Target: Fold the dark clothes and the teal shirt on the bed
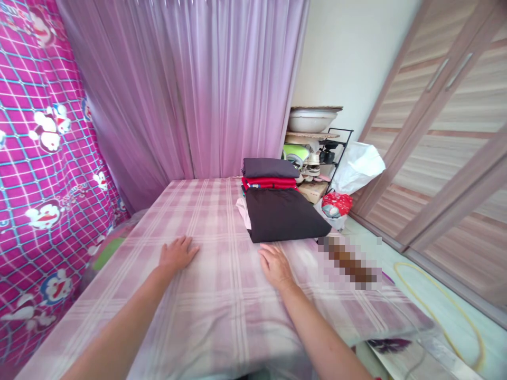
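Note:
My left hand [176,253] lies flat, palm down, on a pink and white plaid sheet [214,306] that covers the bed, with its fingers stretched out and nothing in it. My right hand [274,264] also rests flat on the sheet, fingers extended, just in front of a folded black cloth [283,214]. Behind the black cloth stands a small stack of folded clothes: a dark grey piece [269,168] on top of red ones [269,183].
A sheer purple curtain [190,84] hangs behind the bed and a pink cartoon-print cloth [35,158] at the left. A shoe rack [317,153] with a basin, a white bag [356,166] and wooden wardrobe doors [447,158] stand at the right. A yellow hose [439,306] lies on the floor.

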